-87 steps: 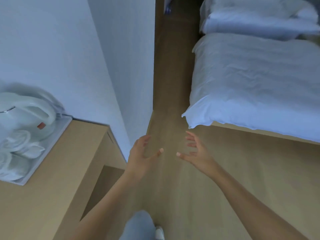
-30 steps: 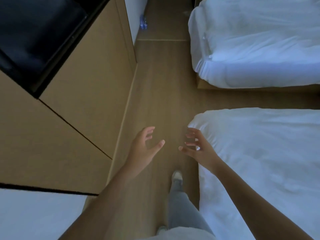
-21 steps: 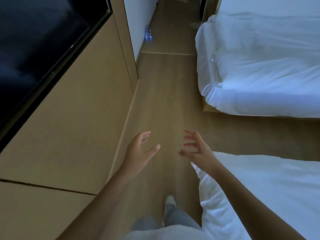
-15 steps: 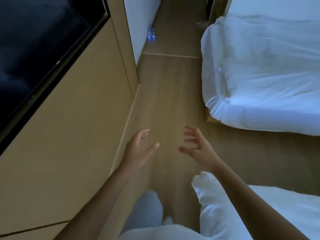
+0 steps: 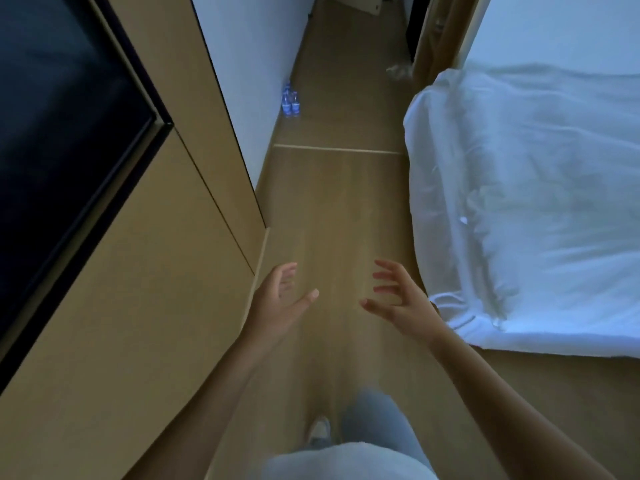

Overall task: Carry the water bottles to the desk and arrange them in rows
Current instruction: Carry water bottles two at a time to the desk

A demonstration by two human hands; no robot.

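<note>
Head view: left hand (image 5: 277, 303) and right hand (image 5: 398, 303) spread wide, empty, over floor (image 5: 339, 209). Water bottles (image 5: 290, 100) far along left wall, now larger than moments ago; bed (image 5: 536, 202) right. Approach under way, pickup pending.

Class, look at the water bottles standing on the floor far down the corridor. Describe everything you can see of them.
The water bottles are a small cluster, clear plastic by the look, with blue labels. They stand upright on the wooden floor, close against the foot of the white wall, just past a pale strip across the floor. Their exact number is too small to tell. Nothing else touches them; both hands are well short of them.
</note>
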